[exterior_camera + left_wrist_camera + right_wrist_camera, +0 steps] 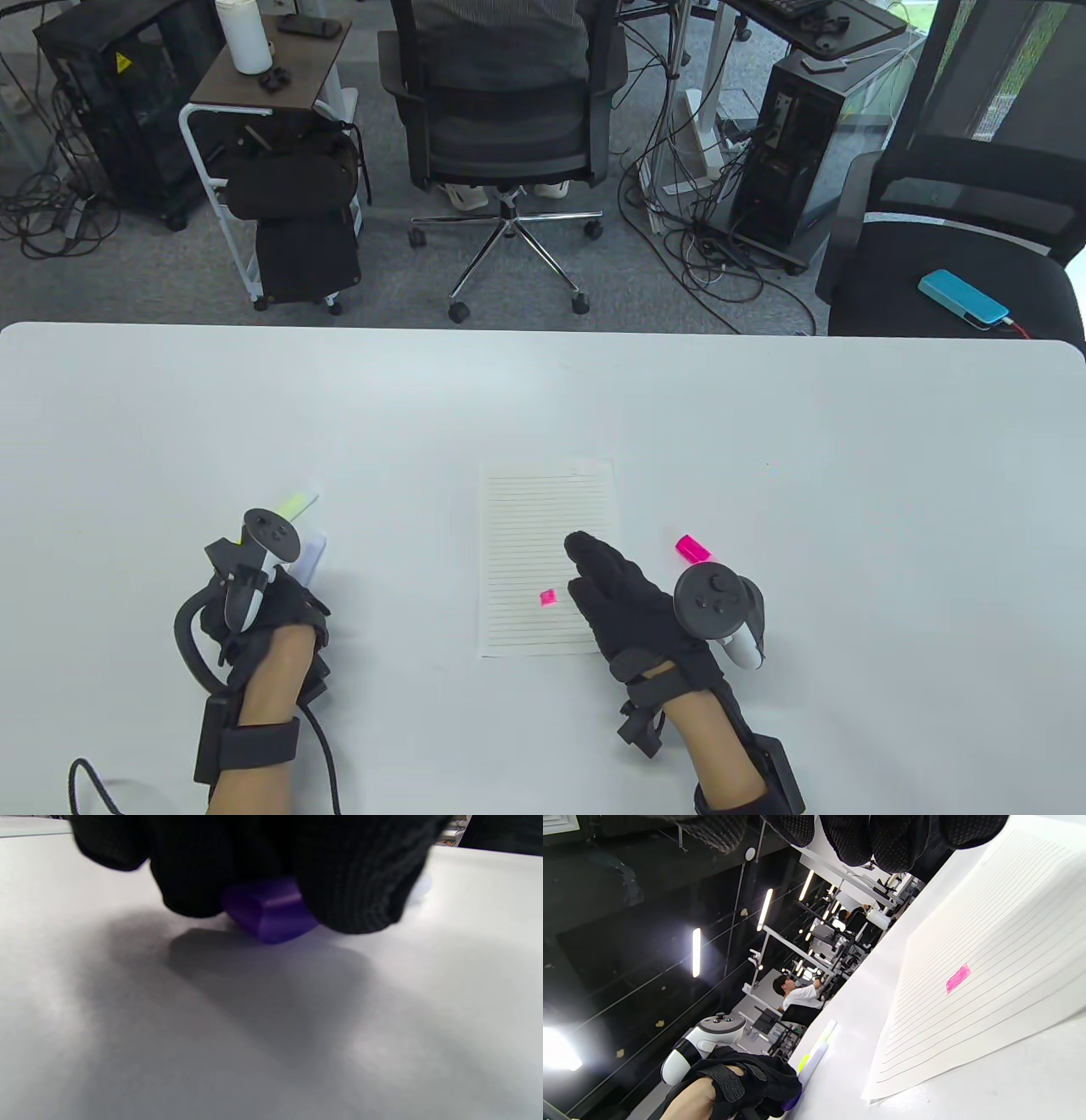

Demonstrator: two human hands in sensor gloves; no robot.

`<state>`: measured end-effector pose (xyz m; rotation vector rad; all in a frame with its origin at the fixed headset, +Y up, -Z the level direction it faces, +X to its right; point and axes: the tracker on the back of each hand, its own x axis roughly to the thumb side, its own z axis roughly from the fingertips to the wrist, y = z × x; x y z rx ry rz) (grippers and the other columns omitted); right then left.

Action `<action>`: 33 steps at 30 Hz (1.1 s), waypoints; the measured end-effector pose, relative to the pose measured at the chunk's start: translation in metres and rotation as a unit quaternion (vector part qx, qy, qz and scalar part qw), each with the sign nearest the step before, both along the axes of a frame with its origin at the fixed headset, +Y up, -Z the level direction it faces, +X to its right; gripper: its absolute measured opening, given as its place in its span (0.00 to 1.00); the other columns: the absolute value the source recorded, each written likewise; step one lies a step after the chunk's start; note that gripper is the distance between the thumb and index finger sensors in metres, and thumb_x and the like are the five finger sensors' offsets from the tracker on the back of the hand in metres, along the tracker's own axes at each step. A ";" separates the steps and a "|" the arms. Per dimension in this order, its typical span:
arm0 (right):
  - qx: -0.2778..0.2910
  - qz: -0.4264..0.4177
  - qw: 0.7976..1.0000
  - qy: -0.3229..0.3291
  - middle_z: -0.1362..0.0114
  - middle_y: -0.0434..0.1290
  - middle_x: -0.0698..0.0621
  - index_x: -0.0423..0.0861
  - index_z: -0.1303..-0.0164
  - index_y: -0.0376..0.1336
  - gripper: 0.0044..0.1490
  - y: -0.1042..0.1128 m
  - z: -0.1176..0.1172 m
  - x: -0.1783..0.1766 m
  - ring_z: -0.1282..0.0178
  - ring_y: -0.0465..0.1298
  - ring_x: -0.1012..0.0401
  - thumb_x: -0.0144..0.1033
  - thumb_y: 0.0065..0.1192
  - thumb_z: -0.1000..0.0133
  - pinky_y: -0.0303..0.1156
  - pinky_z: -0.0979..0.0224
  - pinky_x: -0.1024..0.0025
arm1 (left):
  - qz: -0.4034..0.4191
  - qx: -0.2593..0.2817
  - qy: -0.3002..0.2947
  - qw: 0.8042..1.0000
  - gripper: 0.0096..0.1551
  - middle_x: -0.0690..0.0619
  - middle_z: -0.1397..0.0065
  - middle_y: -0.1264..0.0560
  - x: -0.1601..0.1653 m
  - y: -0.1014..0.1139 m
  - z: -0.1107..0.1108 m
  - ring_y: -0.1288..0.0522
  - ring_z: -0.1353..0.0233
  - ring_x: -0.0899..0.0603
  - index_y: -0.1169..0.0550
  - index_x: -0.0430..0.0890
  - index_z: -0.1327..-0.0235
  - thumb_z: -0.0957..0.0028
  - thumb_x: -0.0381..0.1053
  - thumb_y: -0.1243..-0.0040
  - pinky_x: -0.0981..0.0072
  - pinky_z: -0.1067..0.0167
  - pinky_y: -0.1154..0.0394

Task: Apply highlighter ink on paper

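A lined sheet of paper point(543, 526) lies at the middle of the white table, with a small pink ink mark point(547, 598) low on it. My right hand point(594, 569) rests flat on the paper's right edge with fingers straight, holding nothing. A pink highlighter point(693, 548) lies just right of that hand, partly behind its tracker. My left hand point(280, 594) is down on the table at the left, its fingers point(348, 887) curled round a purple highlighter point(269, 910). A yellow-green highlighter point(297, 505) lies just beyond it. The right wrist view shows the pink ink mark point(958, 978) too.
Bare white table point(848, 475) surrounds the paper. Beyond its far edge stand an office chair point(505, 110), a small cart point(271, 93) and computer towers. A cyan device point(963, 299) lies on a black chair at the far right.
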<state>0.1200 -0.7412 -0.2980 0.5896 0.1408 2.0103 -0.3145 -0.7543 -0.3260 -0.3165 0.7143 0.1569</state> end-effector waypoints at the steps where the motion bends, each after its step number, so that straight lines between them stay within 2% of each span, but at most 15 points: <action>1: 0.000 0.001 1.000 0.000 0.10 0.51 0.38 0.50 0.13 0.46 0.38 0.000 0.000 0.000 0.17 0.56 0.33 0.53 0.48 0.30 0.54 0.24 0.29 | 0.005 -0.005 0.001 1.000 0.44 0.48 0.36 0.25 0.000 -0.001 0.000 0.20 0.45 0.45 0.32 0.42 0.35 0.61 0.57 0.26 0.40 0.37 0.27; 3: -0.001 0.002 1.000 0.001 0.10 0.51 0.38 0.50 0.13 0.46 0.38 0.000 0.000 -0.001 0.17 0.56 0.33 0.53 0.48 0.30 0.54 0.24 0.29 | 0.015 -0.019 -0.006 1.000 0.44 0.49 0.37 0.26 0.001 -0.005 -0.001 0.22 0.47 0.46 0.32 0.42 0.34 0.61 0.57 0.26 0.39 0.37 0.29; 5: -0.002 0.004 1.000 0.002 0.10 0.52 0.38 0.50 0.13 0.47 0.38 -0.001 0.000 -0.001 0.17 0.56 0.33 0.53 0.48 0.30 0.54 0.24 0.29 | 0.013 -0.025 -0.024 0.999 0.36 0.51 0.41 0.25 0.001 -0.005 -0.002 0.22 0.49 0.47 0.26 0.46 0.39 0.59 0.56 0.27 0.39 0.36 0.29; 8: -0.003 0.006 1.000 0.003 0.10 0.52 0.38 0.50 0.13 0.47 0.38 -0.001 0.000 -0.002 0.17 0.56 0.33 0.53 0.48 0.30 0.54 0.24 0.29 | 0.018 -0.015 -0.023 0.999 0.31 0.53 0.41 0.26 0.001 -0.006 -0.001 0.24 0.47 0.46 0.25 0.49 0.42 0.58 0.57 0.29 0.38 0.34 0.33; 11: -0.004 0.008 1.000 0.004 0.10 0.52 0.38 0.50 0.13 0.47 0.38 -0.001 0.000 -0.002 0.17 0.56 0.33 0.53 0.48 0.30 0.54 0.24 0.29 | 0.010 0.020 -0.026 0.999 0.30 0.53 0.37 0.28 0.005 -0.001 0.002 0.25 0.41 0.43 0.26 0.50 0.42 0.57 0.56 0.31 0.36 0.32 0.35; 13: -0.003 0.010 1.000 0.004 0.10 0.52 0.38 0.49 0.13 0.47 0.38 -0.001 0.000 -0.002 0.17 0.56 0.33 0.53 0.48 0.30 0.54 0.24 0.29 | 0.004 0.065 -0.044 0.997 0.30 0.53 0.35 0.29 0.013 0.010 0.005 0.25 0.38 0.40 0.27 0.50 0.42 0.57 0.56 0.31 0.35 0.32 0.35; 16: -0.001 0.013 1.000 0.004 0.10 0.51 0.38 0.50 0.13 0.47 0.38 -0.001 0.000 -0.003 0.17 0.56 0.33 0.53 0.48 0.30 0.54 0.24 0.29 | 0.028 0.145 -0.122 0.981 0.31 0.48 0.31 0.27 0.034 0.024 0.007 0.20 0.35 0.38 0.28 0.49 0.42 0.57 0.56 0.33 0.36 0.35 0.29; 19: 0.003 0.018 1.000 0.004 0.10 0.51 0.38 0.51 0.12 0.45 0.38 -0.001 0.000 -0.005 0.17 0.56 0.34 0.53 0.48 0.30 0.54 0.24 0.29 | 0.103 0.234 -0.249 0.934 0.32 0.49 0.39 0.21 0.066 0.032 0.005 0.12 0.45 0.42 0.30 0.47 0.41 0.57 0.56 0.36 0.43 0.41 0.21; 21: 0.006 0.021 1.000 0.003 0.10 0.49 0.37 0.53 0.12 0.41 0.40 -0.001 0.001 -0.005 0.17 0.56 0.34 0.53 0.48 0.30 0.54 0.24 0.29 | 0.149 0.279 -0.319 0.894 0.33 0.51 0.42 0.22 0.088 0.034 0.008 0.11 0.49 0.45 0.32 0.48 0.39 0.57 0.56 0.39 0.44 0.43 0.20; 22: 0.007 0.022 1.000 0.001 0.10 0.48 0.37 0.54 0.11 0.40 0.40 -0.001 0.001 -0.005 0.17 0.56 0.34 0.53 0.48 0.30 0.54 0.24 0.29 | 0.170 0.296 -0.378 0.860 0.33 0.53 0.43 0.23 0.102 0.035 0.010 0.12 0.51 0.48 0.34 0.49 0.37 0.56 0.57 0.42 0.46 0.44 0.19; 23: 0.008 0.024 1.000 0.001 0.10 0.48 0.37 0.56 0.11 0.38 0.41 0.000 0.001 -0.006 0.17 0.55 0.34 0.53 0.49 0.30 0.54 0.24 0.29 | 0.186 0.302 -0.411 0.840 0.33 0.53 0.43 0.23 0.113 0.035 0.012 0.12 0.53 0.50 0.35 0.49 0.36 0.55 0.57 0.45 0.47 0.44 0.19; 24: 0.011 0.025 1.000 0.001 0.10 0.47 0.36 0.57 0.11 0.37 0.42 0.000 0.001 -0.005 0.17 0.56 0.34 0.53 0.49 0.30 0.54 0.24 0.29 | 0.202 0.300 -0.421 0.832 0.33 0.53 0.43 0.24 0.121 0.034 0.014 0.13 0.54 0.50 0.35 0.49 0.35 0.55 0.57 0.46 0.46 0.44 0.20; 26: 0.021 0.026 0.999 0.003 0.10 0.47 0.36 0.58 0.11 0.37 0.42 0.000 0.002 -0.007 0.17 0.56 0.35 0.52 0.50 0.30 0.54 0.23 0.29 | 0.255 0.290 -0.460 0.799 0.34 0.52 0.42 0.25 0.139 0.030 0.019 0.15 0.55 0.51 0.36 0.47 0.34 0.54 0.56 0.48 0.44 0.43 0.21; 29: 0.034 0.034 0.999 0.015 0.10 0.48 0.37 0.57 0.12 0.38 0.42 0.002 0.003 -0.010 0.16 0.56 0.36 0.52 0.52 0.30 0.54 0.23 0.30 | 0.278 0.284 -0.490 0.776 0.34 0.52 0.44 0.24 0.154 0.027 0.023 0.16 0.58 0.51 0.33 0.46 0.35 0.53 0.59 0.47 0.43 0.44 0.21; 33: 0.068 0.039 0.996 0.041 0.13 0.54 0.40 0.56 0.14 0.41 0.41 0.005 0.005 -0.017 0.22 0.63 0.39 0.51 0.57 0.31 0.57 0.23 0.31 | 0.232 0.273 -0.549 0.755 0.32 0.53 0.47 0.22 0.174 0.024 0.031 0.15 0.61 0.52 0.30 0.48 0.37 0.53 0.61 0.46 0.45 0.45 0.20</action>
